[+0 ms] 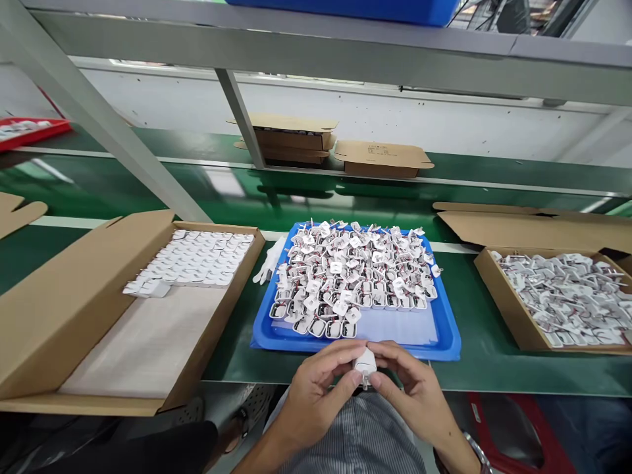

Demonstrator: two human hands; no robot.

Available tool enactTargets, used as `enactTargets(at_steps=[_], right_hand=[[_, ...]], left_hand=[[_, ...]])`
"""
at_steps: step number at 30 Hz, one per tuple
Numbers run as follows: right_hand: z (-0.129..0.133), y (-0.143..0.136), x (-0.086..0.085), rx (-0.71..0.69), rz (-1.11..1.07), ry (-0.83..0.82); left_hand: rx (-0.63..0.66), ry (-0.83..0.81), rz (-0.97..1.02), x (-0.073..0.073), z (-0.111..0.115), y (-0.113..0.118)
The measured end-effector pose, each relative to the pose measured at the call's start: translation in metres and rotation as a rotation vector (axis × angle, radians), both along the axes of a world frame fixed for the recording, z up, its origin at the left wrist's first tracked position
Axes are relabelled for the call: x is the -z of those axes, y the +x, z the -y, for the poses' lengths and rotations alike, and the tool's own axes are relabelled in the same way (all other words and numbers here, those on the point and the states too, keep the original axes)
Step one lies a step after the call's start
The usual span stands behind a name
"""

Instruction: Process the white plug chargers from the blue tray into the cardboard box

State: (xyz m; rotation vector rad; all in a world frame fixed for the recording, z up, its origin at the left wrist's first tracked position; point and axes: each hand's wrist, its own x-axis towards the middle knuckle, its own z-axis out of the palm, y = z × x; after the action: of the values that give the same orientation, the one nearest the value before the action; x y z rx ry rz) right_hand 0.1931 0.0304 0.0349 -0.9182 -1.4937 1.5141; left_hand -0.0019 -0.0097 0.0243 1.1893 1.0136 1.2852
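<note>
A small white plug adapter (365, 362) with metal prongs pointing toward me is held between both hands at the table's front edge. My left hand (320, 385) pinches its left side with thumb and fingers. On the opposite side, the fingers and thumb of my right hand (412, 388) close on it too. Just beyond them lies a blue tray (358, 347) packed with several rows of open white housings (333, 328), which have wires and loose prong covers on top. Part of the adapter is covered by my fingers.
At left, a cardboard box (217, 329) holds rows of closed white adapters (197, 257). To the right, another carton (508, 316) is filled with white pronged parts (573, 296). A white glove (270, 261) lies beside the tray. Farther back stand cardboard boxes (382, 155) under a metal frame.
</note>
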Motion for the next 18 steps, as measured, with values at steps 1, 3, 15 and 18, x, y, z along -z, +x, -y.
enactTargets(at_steps=[1,3,15,18], right_hand=[[0.0,0.0,-0.001,-0.008,-0.003,-0.005],[-0.001,0.0,-0.001,-0.021,-0.013,-0.025],[-0.003,-0.003,0.003,-0.074,-0.004,-0.021],[-0.009,0.005,0.001,-0.162,0.011,-0.07]], left_hand=[[-0.003,0.028,-0.04,-0.002,0.0,-0.001],[-0.014,0.088,-0.125,-0.003,-0.001,-0.003],[-0.004,0.223,-0.2,0.002,-0.003,-0.009],[0.067,0.237,-0.276,-0.002,-0.004,-0.012]])
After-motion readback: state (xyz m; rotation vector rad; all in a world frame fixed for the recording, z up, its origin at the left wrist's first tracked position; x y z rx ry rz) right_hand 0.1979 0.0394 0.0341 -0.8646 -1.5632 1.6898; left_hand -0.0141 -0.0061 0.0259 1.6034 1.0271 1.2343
